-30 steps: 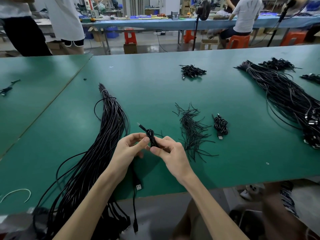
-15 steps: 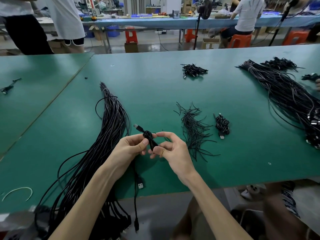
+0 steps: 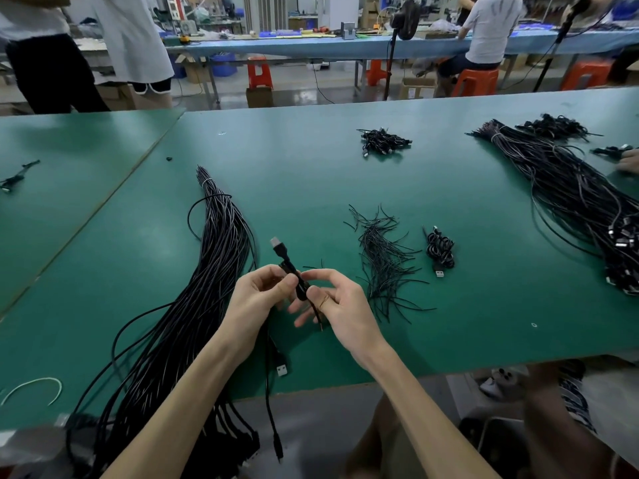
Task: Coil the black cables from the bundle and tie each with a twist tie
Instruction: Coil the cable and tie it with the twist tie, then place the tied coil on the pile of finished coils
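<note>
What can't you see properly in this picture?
- Head view: the coiled cable is mostly covered by the left hand and right hand, so whether the twist tie is wrapped round it cannot be told.
- Head view: the bundle runs out at the bottom edge.
- Head view: another person's hand is cut by the right edge.

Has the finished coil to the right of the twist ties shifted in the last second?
No. The finished coil still lies just right of the twist-tie pile, with the same gap between them.
</note>
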